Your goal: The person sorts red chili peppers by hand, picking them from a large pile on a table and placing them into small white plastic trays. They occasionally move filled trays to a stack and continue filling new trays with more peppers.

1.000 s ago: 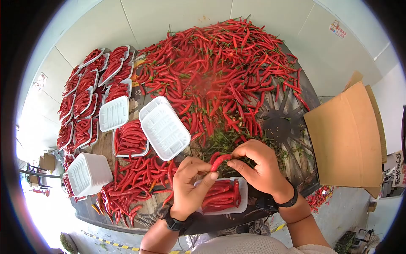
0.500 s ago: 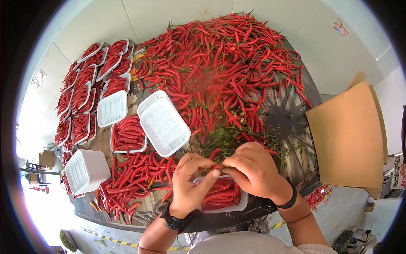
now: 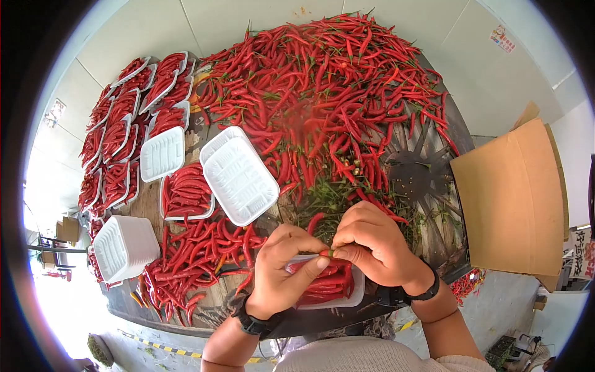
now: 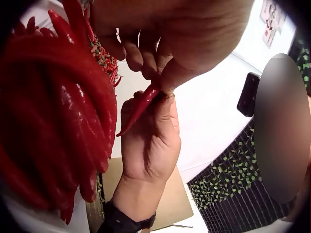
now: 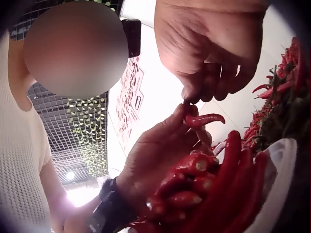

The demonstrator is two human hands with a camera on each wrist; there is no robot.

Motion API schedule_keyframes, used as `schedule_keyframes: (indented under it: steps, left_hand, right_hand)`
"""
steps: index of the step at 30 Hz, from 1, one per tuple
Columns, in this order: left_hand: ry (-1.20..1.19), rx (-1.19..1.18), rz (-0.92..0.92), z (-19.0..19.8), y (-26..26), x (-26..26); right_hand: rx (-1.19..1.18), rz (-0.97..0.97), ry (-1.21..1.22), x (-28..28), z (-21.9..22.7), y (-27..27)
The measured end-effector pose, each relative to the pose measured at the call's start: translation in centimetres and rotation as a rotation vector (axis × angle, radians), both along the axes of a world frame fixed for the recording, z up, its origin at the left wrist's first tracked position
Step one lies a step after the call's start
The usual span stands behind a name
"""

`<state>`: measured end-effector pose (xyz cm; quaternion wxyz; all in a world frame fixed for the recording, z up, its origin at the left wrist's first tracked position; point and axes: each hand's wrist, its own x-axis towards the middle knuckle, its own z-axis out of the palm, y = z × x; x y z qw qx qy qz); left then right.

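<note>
A red chili (image 4: 142, 108) is held between both hands, above a white tray (image 3: 357, 286) of red chilies (image 3: 328, 285). The left hand (image 3: 280, 271) pinches the chili's body between thumb and fingers, and in the right wrist view the chili (image 5: 208, 119) curves out beside that hand (image 5: 158, 148). At the chili's stem end, the right hand (image 3: 378, 248) pinches with thumb and forefinger, its fingertips close to the left ones. In the left wrist view, the right hand (image 4: 150, 143) lies behind the chili.
A large heap of chilies (image 3: 322, 80) covers the table's far side, with green stems (image 3: 322, 201) nearer. At the left stand filled trays (image 3: 118, 133), stacked empty trays (image 3: 127, 248), more empty trays (image 3: 242, 180) and loose chilies (image 3: 198, 260). A cardboard box (image 3: 511, 198) is at the right.
Both hands have come closer together and slightly lower, and the chili between them has turned, so that less of it shows in the head view. The view has shifted slightly.
</note>
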<state>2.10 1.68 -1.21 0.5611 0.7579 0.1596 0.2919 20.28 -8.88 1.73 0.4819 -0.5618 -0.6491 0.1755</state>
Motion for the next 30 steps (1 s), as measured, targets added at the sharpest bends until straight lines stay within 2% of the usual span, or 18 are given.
schedule_keyframes:
  steps: [6, 13, 15, 16, 17, 19, 21, 23, 25, 26, 27, 29, 30]
  left_hand:
    - [-0.02, -0.029, -0.063, 0.5, 0.1, -0.1]
    - [-0.036, -0.03, -0.139, 0.6, 0.1, 0.1]
    - [-0.023, -0.039, -0.131, 0.4, 0.1, 0.1]
    - [-0.007, -0.05, -0.124, 0.2, 0.1, 0.1]
    - [-0.008, -0.051, -0.124, 0.1, 0.1, 0.0]
    - [-0.025, -0.153, -0.093, 0.0, -0.1, -0.1]
    - [-0.03, -0.169, -0.053, 0.1, -0.2, 0.1]
    - [-0.037, -0.166, -0.052, -0.2, -0.3, 0.2]
    - [-0.024, -0.164, -0.058, -0.3, -0.4, 0.3]
    - [-0.009, -0.162, -0.065, -0.3, -0.4, 0.3]
    - [-0.005, -0.163, -0.071, -0.3, -0.4, 0.3]
    - [0.016, -0.157, -0.087, -0.1, -0.4, 0.4]
    - [0.017, -0.16, -0.089, -0.1, -0.3, 0.4]
  right_hand:
    - [-0.127, 0.166, 0.286, 0.7, -0.7, 0.0]
    - [-0.312, 0.358, 0.401, 1.7, 0.3, -0.6]
    - [-0.263, 0.222, 0.389, 2.5, 0.7, -1.2]
    - [-0.253, 0.09, 0.436, 3.1, 1.0, -1.7]
    - [-0.264, -0.081, 0.655, 3.5, 1.3, -2.3]
    - [0.023, -0.513, 0.461, 4.5, 0.3, -1.7]
    - [0.249, -0.916, -0.446, 6.4, 0.4, -1.2]
    - [0.26, -0.914, -0.433, 6.3, 0.8, -1.6]
    - [-0.001, -0.42, 0.081, 5.0, 1.2, -1.9]
    - [-0.155, -0.248, 0.239, 3.8, 1.7, -1.9]
    - [-0.239, -0.161, 0.233, 2.5, 2.6, -1.7]
    - [-0.097, 0.012, -0.012, 1.5, 1.2, -0.8]
    - [-0.099, 0.011, -0.011, 1.1, 0.7, -0.7]
